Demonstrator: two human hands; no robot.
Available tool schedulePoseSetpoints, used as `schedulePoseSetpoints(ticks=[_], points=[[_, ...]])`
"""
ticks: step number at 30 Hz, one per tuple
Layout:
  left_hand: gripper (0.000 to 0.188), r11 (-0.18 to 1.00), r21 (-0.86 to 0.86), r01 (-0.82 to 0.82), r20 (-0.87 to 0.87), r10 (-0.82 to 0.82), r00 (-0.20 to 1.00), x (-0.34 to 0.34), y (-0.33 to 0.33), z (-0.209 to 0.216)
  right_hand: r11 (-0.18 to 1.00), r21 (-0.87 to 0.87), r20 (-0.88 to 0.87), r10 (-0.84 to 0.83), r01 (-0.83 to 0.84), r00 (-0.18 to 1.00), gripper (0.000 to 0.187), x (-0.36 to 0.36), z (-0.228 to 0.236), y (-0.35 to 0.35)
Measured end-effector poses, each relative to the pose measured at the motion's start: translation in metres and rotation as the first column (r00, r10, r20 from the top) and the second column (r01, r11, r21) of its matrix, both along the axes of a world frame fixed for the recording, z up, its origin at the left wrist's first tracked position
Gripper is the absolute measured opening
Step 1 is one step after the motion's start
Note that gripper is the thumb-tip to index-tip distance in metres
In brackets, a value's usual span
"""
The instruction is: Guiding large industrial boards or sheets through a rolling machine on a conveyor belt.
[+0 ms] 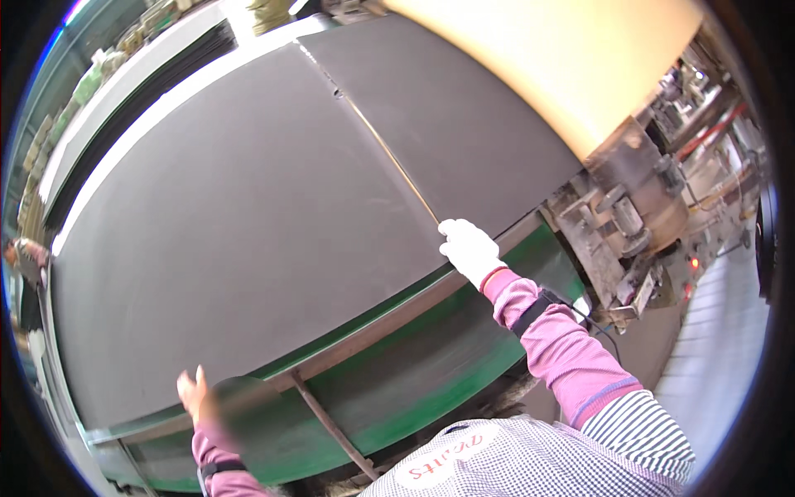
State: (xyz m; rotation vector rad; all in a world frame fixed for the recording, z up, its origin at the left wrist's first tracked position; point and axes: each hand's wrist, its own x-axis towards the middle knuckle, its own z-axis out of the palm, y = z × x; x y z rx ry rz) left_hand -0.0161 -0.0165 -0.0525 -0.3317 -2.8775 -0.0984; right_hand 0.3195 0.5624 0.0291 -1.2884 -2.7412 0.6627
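A wide dark grey sheet (240, 215) spreads across the green-framed bench (397, 373). My right hand (470, 252), in a white glove, is closed around the near end of a thin brass-coloured rod (389, 153) at the sheet's near edge. Away from me the rod slants to the far left, ending by a small dark ring-like spot. Beyond that end a pale broken line (313, 62) runs to the sheet's far edge. My left hand (196, 396), without a glove, is at the near left edge, fingers apart and holding nothing; part of it is blurred.
A large tan sheet (571, 58) curves over the far right, beside metal machinery (629, 215). Behind the bench lies a stack of sheets (141, 116) with a white top. Another person (29, 255) stands at the far left.
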Motion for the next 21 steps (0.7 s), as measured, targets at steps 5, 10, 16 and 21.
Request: schedulePoseSetpoints(ticks=[5,10,16,21], points=[[0.017,0.948,0.261,0.184,0.313,-0.264,0.912,0.054,0.047,0.035,0.984,0.171,0.076,-0.066,0.052,0.995,0.029,0.045,-0.001,0.063],[0.023,0.842,0.179,0.509,0.409,-0.534,0.74,0.088,0.105,0.057,0.868,0.458,0.204,-0.314,0.194,0.927,0.019,0.07,0.009,0.099],[0.042,0.881,0.076,0.467,0.742,-0.363,0.564,0.127,0.184,0.093,0.819,0.57,-0.203,0.073,0.057,0.977,0.039,0.121,0.005,0.018],[0.051,0.725,0.003,0.689,0.697,-0.496,0.518,0.161,0.26,0.102,0.955,0.296,-0.351,0.099,0.01,0.931,0.039,0.2,0.008,-0.076]])
